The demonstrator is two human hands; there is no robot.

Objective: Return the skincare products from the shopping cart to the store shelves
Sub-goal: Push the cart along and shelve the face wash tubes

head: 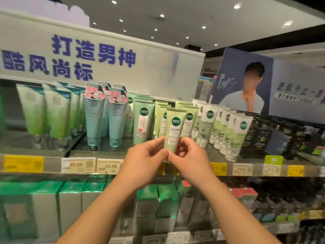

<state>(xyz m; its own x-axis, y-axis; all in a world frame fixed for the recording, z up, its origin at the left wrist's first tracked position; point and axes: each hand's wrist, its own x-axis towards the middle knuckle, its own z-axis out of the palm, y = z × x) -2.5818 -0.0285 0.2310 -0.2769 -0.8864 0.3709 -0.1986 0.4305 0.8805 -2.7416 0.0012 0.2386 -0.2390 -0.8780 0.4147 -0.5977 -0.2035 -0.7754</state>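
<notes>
- Both hands are raised in front of the upper shelf [52,162] of a store display, holding one light green tube [174,129] between them.
- The left hand [144,155] pinches the tube's lower left edge, with the thumb on its front near the bottom and the fingers curled behind.
- The right hand [190,155] grips the lower right side of the same tube, its fingers curled around the edge; the tube's cap end is hidden behind the two hands.
- The tube stands upright with the crimped end on top, a round dark green logo near the top and a white label panel below it.
- It sits just in front of a row of matching light green tubes [189,118] on the upper shelf; whether its base touches the shelf cannot be told.
- Left of that row stand mint green tubes with a flower label [142,120], then pale blue tubes [114,120] carrying pink tags, then green-fading tubes [58,111].
- Right of it stand white and green tubes [241,136] and then dark boxes [260,138].
- Price tags [110,166] reading 49.90 and 45.90 line the shelf edge, with yellow ones beside them.
- The lower shelf carries green and grey boxes [70,205].
- A white sign with blue Chinese characters [93,55] runs above the products.
</notes>
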